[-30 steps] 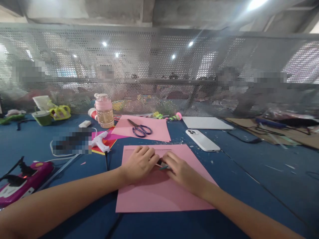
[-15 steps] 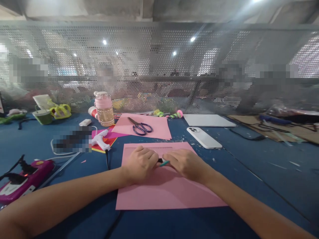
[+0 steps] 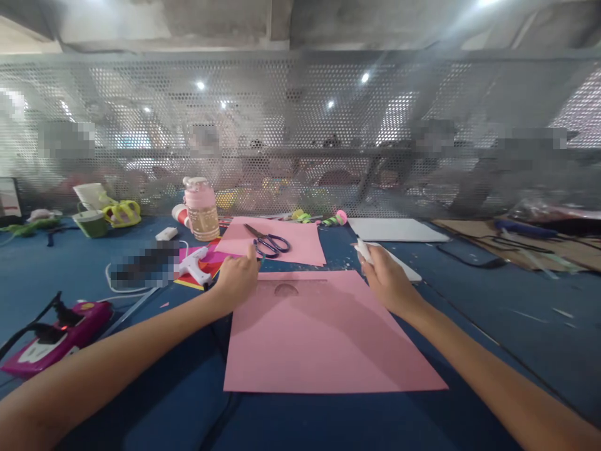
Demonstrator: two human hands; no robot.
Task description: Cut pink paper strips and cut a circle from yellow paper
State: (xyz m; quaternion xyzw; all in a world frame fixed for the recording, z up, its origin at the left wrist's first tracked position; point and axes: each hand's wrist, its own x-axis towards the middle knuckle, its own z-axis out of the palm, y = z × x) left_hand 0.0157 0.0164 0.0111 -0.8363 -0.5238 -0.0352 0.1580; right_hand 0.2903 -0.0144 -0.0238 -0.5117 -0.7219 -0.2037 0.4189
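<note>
Whereas the left hand [image 3: 237, 280] and right hand [image 3: 390, 280] were close together a moment ago, the 2 have parted, uncovering the pink sheet [image 3: 323, 344], well in from the tabletop's [image 3: 300, 426] far edge, and the clear ruler [image 3: 286, 290] on it. The left curls by the sheet's far-left corner, its grip on a teal piece [image 3: 261, 259] unclear; the right pinches a white item [image 3: 363, 250] beside the far-right corner.

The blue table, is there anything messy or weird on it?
A bit messy: pale scraps are strewn over the right side of the table, and a tiny pink scrap lies near the purple power strip, like loose litter. Nothing looks spilled, and what shows of the big pink sheet looks undamaged.
</note>
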